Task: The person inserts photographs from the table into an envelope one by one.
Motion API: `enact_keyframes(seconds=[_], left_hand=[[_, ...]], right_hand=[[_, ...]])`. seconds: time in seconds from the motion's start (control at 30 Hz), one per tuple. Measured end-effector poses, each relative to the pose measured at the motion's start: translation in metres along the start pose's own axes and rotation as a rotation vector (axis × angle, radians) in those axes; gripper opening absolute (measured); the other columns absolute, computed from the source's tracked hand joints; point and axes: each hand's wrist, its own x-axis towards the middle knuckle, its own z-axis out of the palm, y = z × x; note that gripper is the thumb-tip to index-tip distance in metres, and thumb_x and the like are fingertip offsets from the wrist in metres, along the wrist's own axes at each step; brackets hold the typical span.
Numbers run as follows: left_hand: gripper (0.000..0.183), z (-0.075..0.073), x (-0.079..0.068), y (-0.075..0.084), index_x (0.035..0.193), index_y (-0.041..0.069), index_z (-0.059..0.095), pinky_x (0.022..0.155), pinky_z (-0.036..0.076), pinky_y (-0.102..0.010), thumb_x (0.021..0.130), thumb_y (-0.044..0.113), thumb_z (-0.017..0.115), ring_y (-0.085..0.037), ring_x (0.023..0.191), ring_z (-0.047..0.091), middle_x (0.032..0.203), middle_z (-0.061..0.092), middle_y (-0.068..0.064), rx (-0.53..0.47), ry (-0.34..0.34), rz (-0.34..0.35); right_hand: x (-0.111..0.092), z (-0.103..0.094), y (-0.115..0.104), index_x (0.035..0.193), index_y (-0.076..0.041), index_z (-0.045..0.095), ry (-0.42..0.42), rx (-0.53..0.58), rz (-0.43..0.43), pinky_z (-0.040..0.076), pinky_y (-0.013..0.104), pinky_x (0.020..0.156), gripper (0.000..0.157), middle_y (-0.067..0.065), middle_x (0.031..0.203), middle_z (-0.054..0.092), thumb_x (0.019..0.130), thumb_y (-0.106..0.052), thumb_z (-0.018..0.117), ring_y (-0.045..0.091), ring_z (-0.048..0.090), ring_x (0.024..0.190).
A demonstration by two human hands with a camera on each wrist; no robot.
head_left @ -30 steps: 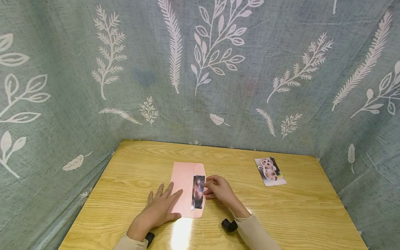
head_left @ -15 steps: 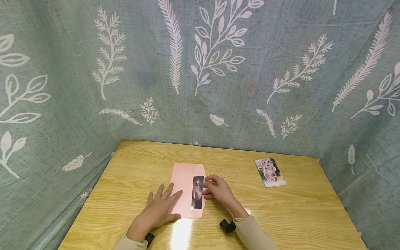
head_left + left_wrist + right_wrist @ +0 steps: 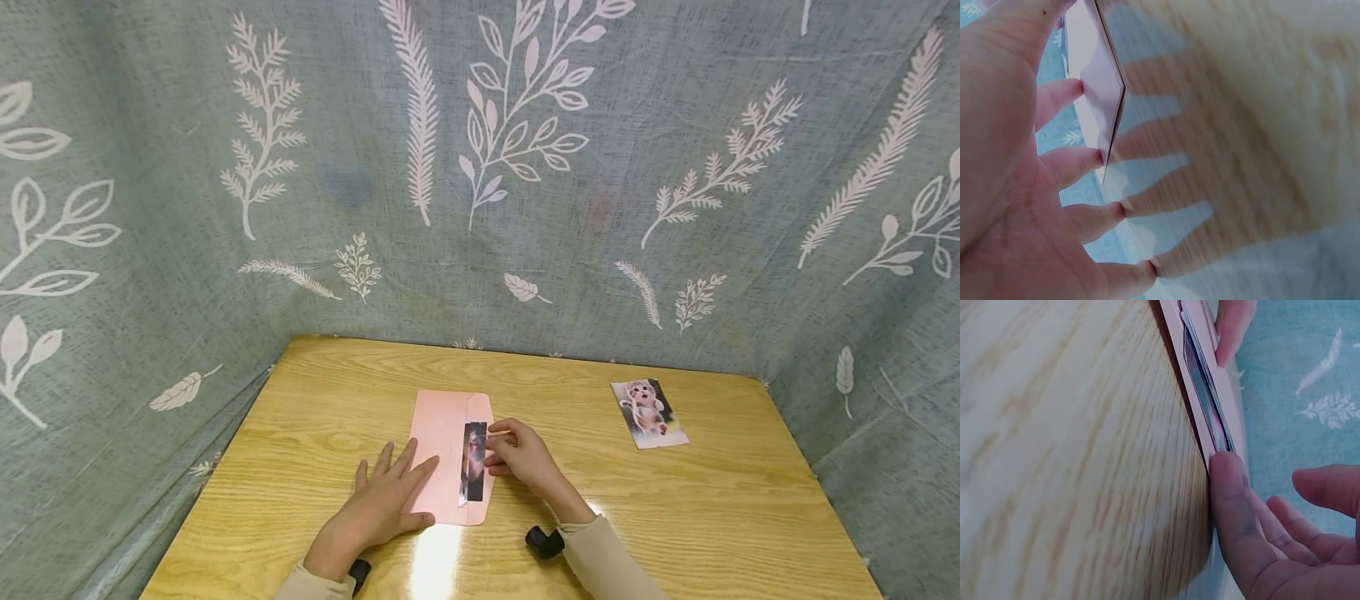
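A pink envelope (image 3: 438,417) lies on the table with its flap side to the right. Photo cards (image 3: 476,475) stick out of its opening, the top one dark with a pinkish picture. Fingers spread, my left hand (image 3: 382,504) rests flat on the envelope's left part and the wood beside it. My right hand (image 3: 525,458) is at the right edge of the cards, over the flap. In the right wrist view one fingertip (image 3: 1229,465) touches the end of the cards (image 3: 1207,394), while the other fingers are apart from them.
A kitten photo (image 3: 648,412) lies on the right rear of the wooden table (image 3: 735,500). A patterned blue-green curtain (image 3: 555,208) hangs behind and along both sides. Black wrist cameras (image 3: 545,542) sit near both sleeves.
My right hand has moved slightly left, and the top photo card has slid a little further left into the envelope with it. The left hand has stayed in place.
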Motion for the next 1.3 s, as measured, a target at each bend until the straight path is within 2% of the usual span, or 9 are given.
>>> enact_keyframes(seconds=[0.13,0.5,0.97,1.3], left_hand=[[0.084,0.001,0.0,0.0,0.145,0.03,0.029,0.093,0.013,-0.073,0.074,0.061,0.062,-0.045,0.133,0.009,0.151,0.015,-0.013,0.002,0.001,0.0],[0.083,0.0,0.001,0.0,0.145,0.031,0.029,0.094,0.01,-0.072,0.074,0.06,0.063,-0.045,0.134,0.006,0.152,0.013,-0.012,-0.018,-0.016,-0.014],[0.083,-0.001,0.001,0.001,0.145,0.031,0.029,0.095,0.01,-0.071,0.075,0.06,0.062,-0.045,0.134,0.007,0.152,0.014,-0.012,-0.013,-0.025,-0.017],[0.083,0.0,0.001,0.0,0.145,0.032,0.029,0.095,0.009,-0.071,0.075,0.061,0.062,-0.044,0.134,0.006,0.152,0.014,-0.011,-0.024,-0.023,-0.015]], right_hand=[[-0.008,0.004,-0.017,0.125,0.014,0.04,-0.01,-0.003,0.0,0.048,0.053,0.077,0.033,0.035,0.109,0.055,0.095,-0.001,0.043,0.052,0.055,0.091],[0.006,0.002,0.007,0.124,0.01,0.043,-0.007,0.007,-0.011,0.052,0.047,0.072,0.032,0.03,0.106,0.059,0.095,-0.004,0.048,0.046,0.059,0.087],[0.011,0.005,0.011,0.123,0.007,0.045,-0.037,-0.045,-0.034,0.054,0.04,0.069,0.032,0.024,0.105,0.062,0.095,-0.008,0.05,0.037,0.063,0.083],[0.01,0.01,0.01,0.121,0.006,0.047,-0.02,-0.062,-0.031,0.054,0.041,0.07,0.031,0.024,0.102,0.062,0.095,-0.01,0.051,0.037,0.063,0.083]])
